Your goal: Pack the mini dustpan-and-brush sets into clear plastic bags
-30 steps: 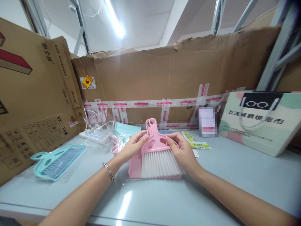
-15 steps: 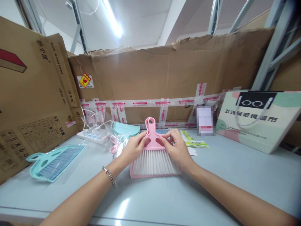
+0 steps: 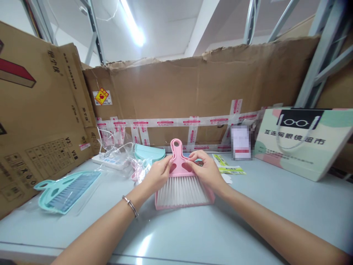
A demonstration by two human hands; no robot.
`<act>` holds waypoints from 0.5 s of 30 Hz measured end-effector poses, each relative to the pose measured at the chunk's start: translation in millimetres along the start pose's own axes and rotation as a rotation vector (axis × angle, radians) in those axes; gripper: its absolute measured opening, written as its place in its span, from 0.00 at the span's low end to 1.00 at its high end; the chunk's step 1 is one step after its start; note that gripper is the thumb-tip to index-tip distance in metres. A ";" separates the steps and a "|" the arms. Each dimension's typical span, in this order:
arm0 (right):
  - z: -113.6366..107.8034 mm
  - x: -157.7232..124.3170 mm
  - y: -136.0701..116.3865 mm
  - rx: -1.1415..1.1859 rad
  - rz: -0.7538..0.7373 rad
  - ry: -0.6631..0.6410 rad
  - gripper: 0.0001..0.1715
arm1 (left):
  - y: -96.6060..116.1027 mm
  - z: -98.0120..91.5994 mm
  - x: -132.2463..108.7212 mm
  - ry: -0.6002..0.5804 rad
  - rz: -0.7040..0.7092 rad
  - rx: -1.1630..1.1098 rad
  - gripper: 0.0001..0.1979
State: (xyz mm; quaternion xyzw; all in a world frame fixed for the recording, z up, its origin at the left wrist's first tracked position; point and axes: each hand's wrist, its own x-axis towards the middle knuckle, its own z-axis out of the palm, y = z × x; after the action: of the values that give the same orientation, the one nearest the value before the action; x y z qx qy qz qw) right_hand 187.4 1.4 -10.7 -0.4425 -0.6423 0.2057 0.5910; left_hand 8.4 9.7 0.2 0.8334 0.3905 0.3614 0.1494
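A pink hand brush (image 3: 179, 173) with white bristles lies in a pink dustpan (image 3: 211, 197) on the pale table (image 3: 275, 206), its handle loop pointing away from me. My left hand (image 3: 156, 176) grips the brush's left shoulder with curled fingers. My right hand (image 3: 205, 170) pinches the right shoulder, fingertips on the handle. A metal bangle sits on my left wrist.
A teal brush in a clear bag (image 3: 64, 186) lies at the left. A teal dustpan (image 3: 149, 152), crumpled plastic and a white power strip (image 3: 110, 160) sit behind my hands. Cardboard walls (image 3: 193, 95) ring the table; a paper bag (image 3: 303, 141) and yellow-green leaflets (image 3: 228, 165) are at the right.
The brush has come down from a raised, tilted position and now sits squarely in the dustpan. Both hands have slid up toward the handle shoulders.
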 end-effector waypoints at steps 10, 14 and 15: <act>2.9 19.5 -7.8 0.191 0.244 -0.257 0.21 | 2.3 1.6 0.0 0.027 -0.002 0.053 0.16; 4.2 27.6 -16.6 0.120 0.261 -0.428 0.17 | -0.5 1.2 0.0 0.012 -0.003 0.051 0.17; 4.4 27.1 -18.0 0.081 0.234 -0.416 0.16 | -1.4 1.4 0.0 0.007 -0.004 0.054 0.17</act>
State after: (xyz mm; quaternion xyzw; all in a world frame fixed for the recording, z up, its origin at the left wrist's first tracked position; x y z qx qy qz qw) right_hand 179.9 15.2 18.1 -0.4378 -0.6858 0.3851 0.4355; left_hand 8.6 10.6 -1.6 0.8350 0.4024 0.3535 0.1262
